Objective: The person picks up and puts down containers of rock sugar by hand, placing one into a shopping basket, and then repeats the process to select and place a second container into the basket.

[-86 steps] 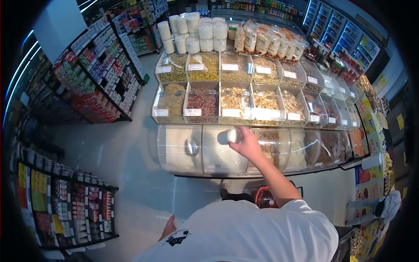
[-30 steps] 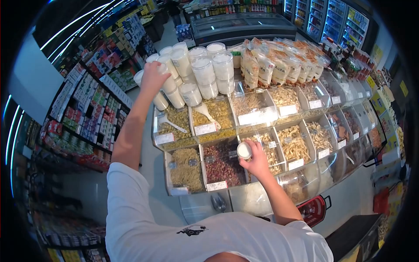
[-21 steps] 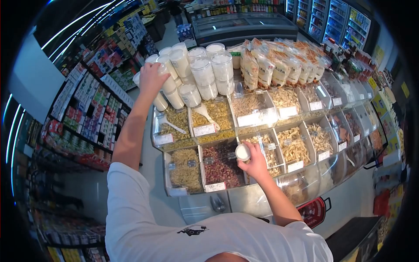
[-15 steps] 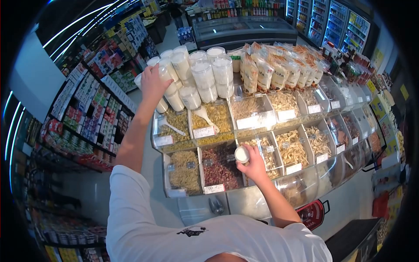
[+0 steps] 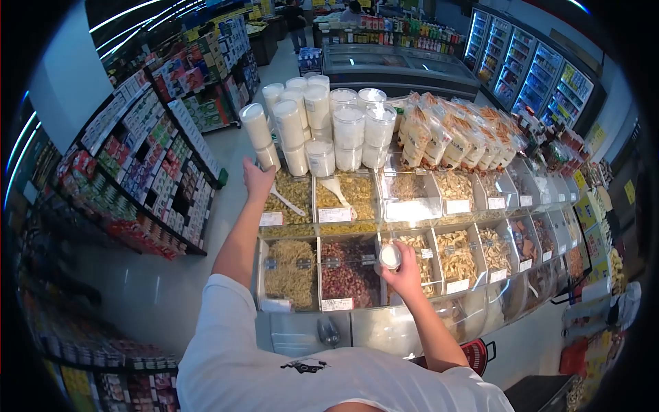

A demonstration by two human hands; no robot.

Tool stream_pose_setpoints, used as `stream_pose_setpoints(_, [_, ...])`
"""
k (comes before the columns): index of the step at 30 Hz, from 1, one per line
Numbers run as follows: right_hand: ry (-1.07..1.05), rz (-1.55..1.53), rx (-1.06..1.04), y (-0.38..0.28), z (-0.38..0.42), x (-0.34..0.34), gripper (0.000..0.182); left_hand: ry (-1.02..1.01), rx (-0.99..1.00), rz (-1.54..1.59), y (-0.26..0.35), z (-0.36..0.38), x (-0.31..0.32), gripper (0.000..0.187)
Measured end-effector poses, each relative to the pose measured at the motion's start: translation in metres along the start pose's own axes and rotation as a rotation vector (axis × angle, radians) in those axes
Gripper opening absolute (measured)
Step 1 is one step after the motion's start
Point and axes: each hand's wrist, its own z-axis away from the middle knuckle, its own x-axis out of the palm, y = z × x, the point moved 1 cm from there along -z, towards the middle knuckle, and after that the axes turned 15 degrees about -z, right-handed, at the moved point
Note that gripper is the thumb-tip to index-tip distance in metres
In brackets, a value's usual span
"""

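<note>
My left hand (image 5: 258, 181) is at the foot of the leftmost stack of jars, its fingers spread beside the lower jar (image 5: 268, 157); whether it touches the jar is hard to tell. On top of that one sits another clear jar of white contents (image 5: 255, 123), and the pair leans slightly. Several similar stacked jars (image 5: 349, 130) stand to the right. My right hand (image 5: 405, 269) is closed round a small clear jar (image 5: 390, 256) with a whitish top, held above the front row of bins. Beneath it lie dark red dried buds (image 5: 347, 271) and pale dried slices (image 5: 420, 250).
White scoops (image 5: 336, 191) rest on the yellow dried goods in the back bins. Bagged goods (image 5: 453, 134) are lined up right of the jars. Shelves (image 5: 147, 158) stand to the left across an aisle, and a chest freezer (image 5: 398, 65) is behind.
My left hand has come down from the upper part of the left jars to the base of the leftmost stack. My right hand still holds the small jar. The camera view has shifted.
</note>
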Motion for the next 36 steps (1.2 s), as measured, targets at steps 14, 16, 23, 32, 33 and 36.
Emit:
stream_pose_setpoints(14, [0.022, -0.049, 0.101, -0.003, 0.003, 0.009, 0.071, -0.088, 0.019, 0.402, 0.0, -0.005, 0.012, 0.066])
stream_pose_setpoints(16, [0.024, -0.037, 0.1, -0.006, 0.003, 0.009, 0.07, -0.094, 0.041, 0.457, -0.002, -0.005, 0.015, 0.065])
stream_pose_setpoints(23, [0.024, 0.009, 0.068, -0.003, 0.004, 0.012, 0.071, -0.211, 0.092, 0.432, 0.012, 0.002, 0.0, 0.065])
stream_pose_setpoints(32, [0.03, 0.065, 0.056, -0.003, 0.005, 0.011, 0.073, -0.187, 0.106, 0.47, -0.001, -0.003, 0.018, 0.067])
stream_pose_setpoints(33, [0.03, 0.064, 0.056, -0.002, 0.005, 0.012, 0.074, -0.181, 0.103, 0.469, -0.002, -0.004, 0.021, 0.068])
stream_pose_setpoints(36, [0.033, 0.048, 0.075, 0.001, 0.006, 0.013, 0.074, -0.206, 0.131, 0.421, -0.005, -0.005, 0.023, 0.067])
